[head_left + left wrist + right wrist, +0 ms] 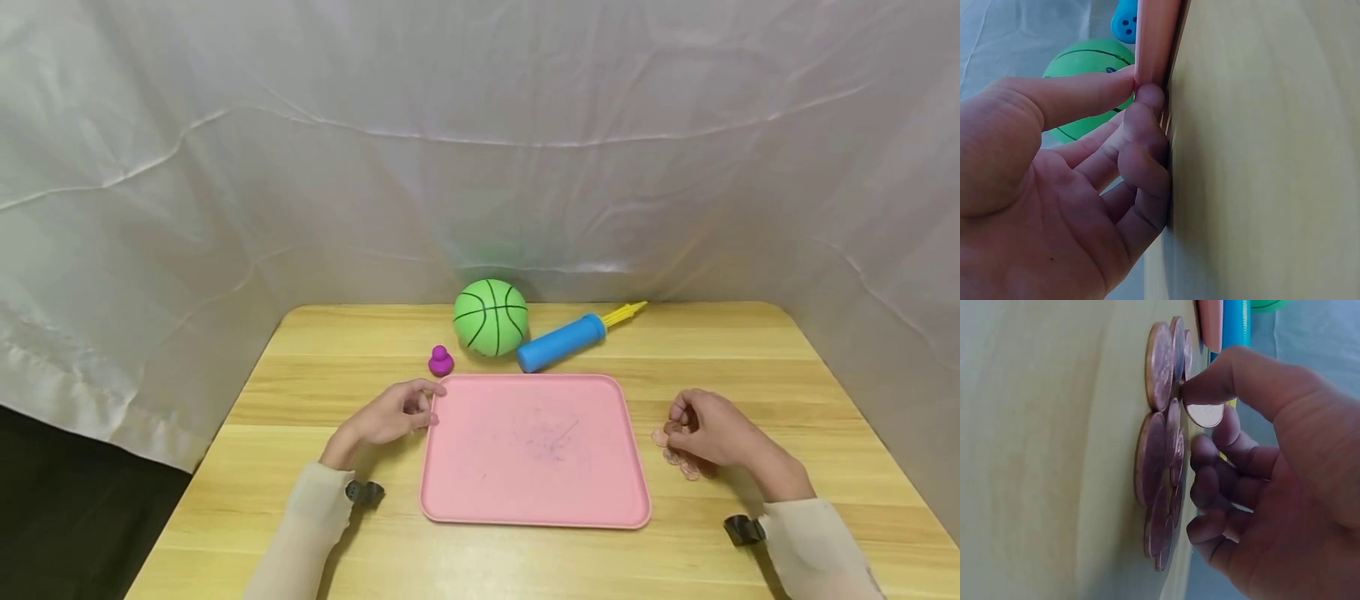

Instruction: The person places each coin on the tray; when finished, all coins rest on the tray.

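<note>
My left hand (390,414) is at the left rim of a pink tray (517,487); the left wrist view shows the thumb on top of the rim (1152,44) and fingertips beneath it, pinching it. To the right of the tray, my right hand (711,427) hovers low over several copper-coloured coins (690,472) lying on the table. Between its thumb and a fingertip it pinches one coin (1205,415), tilted up off the others. The coins on the table (1150,459) lie close together, some seeming to touch. The tray's surface bears only faint marks.
Behind the tray stand a green ball (491,318) with black lines, a blue hand pump (562,342) with a yellow nozzle (624,314), and a small purple knobbed object (441,361). A pale curtain (480,183) hangs round the back and sides of the wooden table (262,433).
</note>
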The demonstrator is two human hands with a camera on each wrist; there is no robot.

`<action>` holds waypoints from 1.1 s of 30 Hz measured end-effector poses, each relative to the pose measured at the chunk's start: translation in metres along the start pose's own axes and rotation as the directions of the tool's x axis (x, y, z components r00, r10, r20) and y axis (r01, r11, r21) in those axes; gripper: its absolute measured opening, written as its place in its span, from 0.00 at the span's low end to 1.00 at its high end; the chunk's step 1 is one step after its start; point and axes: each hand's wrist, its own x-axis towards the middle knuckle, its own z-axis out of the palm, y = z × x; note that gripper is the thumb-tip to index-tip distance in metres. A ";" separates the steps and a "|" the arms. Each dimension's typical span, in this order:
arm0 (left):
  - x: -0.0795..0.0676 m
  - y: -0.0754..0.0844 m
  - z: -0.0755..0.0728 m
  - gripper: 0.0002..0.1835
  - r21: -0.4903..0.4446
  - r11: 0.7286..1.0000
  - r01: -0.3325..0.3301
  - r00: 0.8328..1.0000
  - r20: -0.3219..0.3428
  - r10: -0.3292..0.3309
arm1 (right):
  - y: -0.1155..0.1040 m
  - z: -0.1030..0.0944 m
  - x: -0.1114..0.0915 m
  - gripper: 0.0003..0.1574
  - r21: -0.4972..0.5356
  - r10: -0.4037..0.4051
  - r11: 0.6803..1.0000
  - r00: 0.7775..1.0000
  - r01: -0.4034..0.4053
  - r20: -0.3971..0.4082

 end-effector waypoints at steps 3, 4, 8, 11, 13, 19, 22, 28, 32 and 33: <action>0.000 0.000 -0.001 0.24 -0.001 1.000 0.000 1.000 -0.001 0.000 | -0.002 0.000 -0.001 0.16 0.011 -0.018 1.000 1.000 0.018 -0.012; 0.000 0.000 -0.001 0.24 0.001 1.000 0.002 1.000 -0.002 -0.002 | -0.003 0.000 -0.002 0.15 0.012 -0.024 1.000 1.000 0.025 -0.018; -0.001 0.000 -0.002 0.24 -0.002 1.000 0.006 1.000 -0.003 -0.006 | -0.004 0.002 -0.003 0.11 -0.002 -0.039 0.999 0.998 0.039 -0.049; -0.001 -0.002 -0.001 0.24 -0.007 1.000 -0.001 1.000 -0.002 0.001 | -0.004 0.002 -0.003 0.09 -0.018 -0.046 0.999 0.996 0.045 -0.077; -0.001 -0.003 0.000 0.24 -0.008 1.000 -0.003 1.000 -0.004 0.003 | -0.004 0.003 -0.002 0.08 -0.023 -0.049 0.999 0.995 0.047 -0.092; -0.001 -0.001 0.000 0.24 -0.009 1.000 -0.002 1.000 -0.004 0.002 | -0.006 0.004 -0.001 0.05 -0.028 -0.055 0.998 0.989 0.051 -0.141; 0.000 -0.002 0.000 0.24 -0.013 1.000 -0.005 1.000 -0.002 0.005 | -0.008 0.004 0.000 0.04 -0.035 -0.061 0.998 0.983 0.055 -0.171; 0.000 -0.003 -0.001 0.24 -0.005 1.000 -0.007 1.000 -0.003 0.007 | -0.018 0.001 0.004 0.03 -0.026 -0.080 0.997 0.977 0.077 -0.197; 0.000 -0.003 -0.001 0.24 -0.004 1.000 -0.007 1.000 -0.003 0.006 | -0.026 0.002 0.006 0.04 -0.002 -0.113 0.993 0.972 0.115 -0.208; 0.000 -0.004 -0.001 0.24 -0.005 1.000 -0.007 1.000 -0.003 0.007 | -0.029 0.003 0.007 0.04 0.001 -0.123 0.992 0.970 0.126 -0.211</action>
